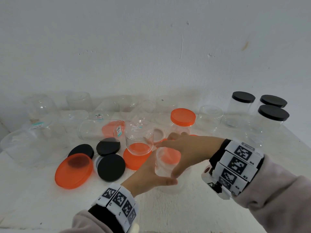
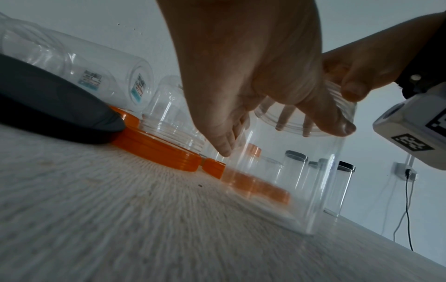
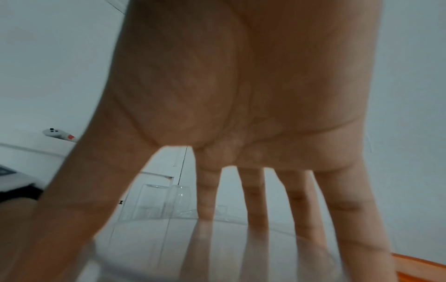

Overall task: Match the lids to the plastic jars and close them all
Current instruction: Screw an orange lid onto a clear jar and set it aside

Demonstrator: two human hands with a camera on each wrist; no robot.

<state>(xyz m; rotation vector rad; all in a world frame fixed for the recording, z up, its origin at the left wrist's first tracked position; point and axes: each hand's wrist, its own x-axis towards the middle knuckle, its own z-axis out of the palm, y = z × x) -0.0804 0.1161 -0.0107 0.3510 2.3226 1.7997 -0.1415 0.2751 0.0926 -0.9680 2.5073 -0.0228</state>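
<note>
A small clear plastic jar (image 1: 164, 167) without a lid stands upright on the white table (image 1: 50, 207). My left hand (image 1: 149, 172) grips its side, thumb on the near wall. My right hand (image 1: 190, 152) reaches over its mouth, thumb in front and fingers spread down the far side of the rim. In the left wrist view, the jar (image 2: 301, 181) shows both hands (image 2: 253, 76) on its upper part, with the right thumb (image 2: 352, 89) at the rim. In the right wrist view, the right fingers (image 3: 253, 200) straddle the jar's rim (image 3: 149, 248). An orange lid (image 1: 173, 155) lies just behind it.
Loose lids lie left of the hands: a large orange lid (image 1: 74, 170), another orange lid (image 1: 134, 162) under an upturned jar (image 1: 139, 135), and three black lids (image 1: 111, 167). Several open clear jars crowd the back. An orange-lidded jar (image 1: 183, 118) and three black-lidded jars (image 1: 273, 113) stand closed.
</note>
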